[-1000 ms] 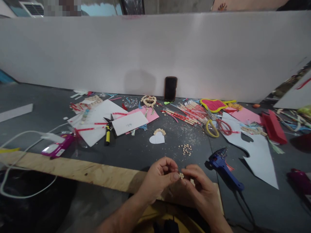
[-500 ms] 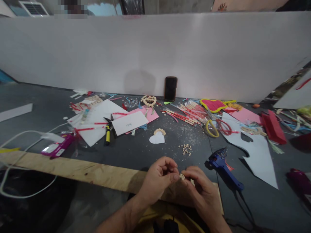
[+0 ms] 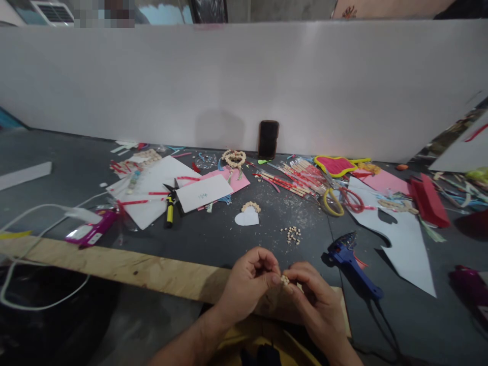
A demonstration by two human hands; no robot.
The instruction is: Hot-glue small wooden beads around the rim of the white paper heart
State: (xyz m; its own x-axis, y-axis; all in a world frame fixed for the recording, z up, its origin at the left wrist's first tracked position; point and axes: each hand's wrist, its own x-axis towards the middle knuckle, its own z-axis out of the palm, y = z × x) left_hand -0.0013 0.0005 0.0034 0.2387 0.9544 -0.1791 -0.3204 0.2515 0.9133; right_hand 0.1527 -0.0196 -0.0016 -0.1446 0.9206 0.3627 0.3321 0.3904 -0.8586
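A small cluster of pale wooden pieces (image 3: 284, 279) is pinched between the thumb and fingers of my right hand (image 3: 318, 295). My left hand (image 3: 253, 279) is closed, its thumb and index fingertips right beside the cluster; whatever lies between them is too small to make out. Just beyond my hands is a loose scatter of pale wooden bits (image 3: 293, 235). Farther back lies a white paper heart (image 3: 247, 217), with a beaded pale edging (image 3: 251, 207) along its upper right side. To the right rests a blue glue gun (image 3: 353, 264), its cord hanging toward me.
Yellow-handled pliers (image 3: 169, 208) lie at left near a white card (image 3: 204, 193). Scissors (image 3: 333, 202) and several red-and-white sticks (image 3: 292, 178) spread at centre right. A phone (image 3: 268, 140) leans on the white partition (image 3: 152, 81). Cut white paper (image 3: 409, 249) lies at right.
My hands stay almost in place; the pinched cluster sits very slightly further left and lower between the fingertips. The things on the table have not moved.
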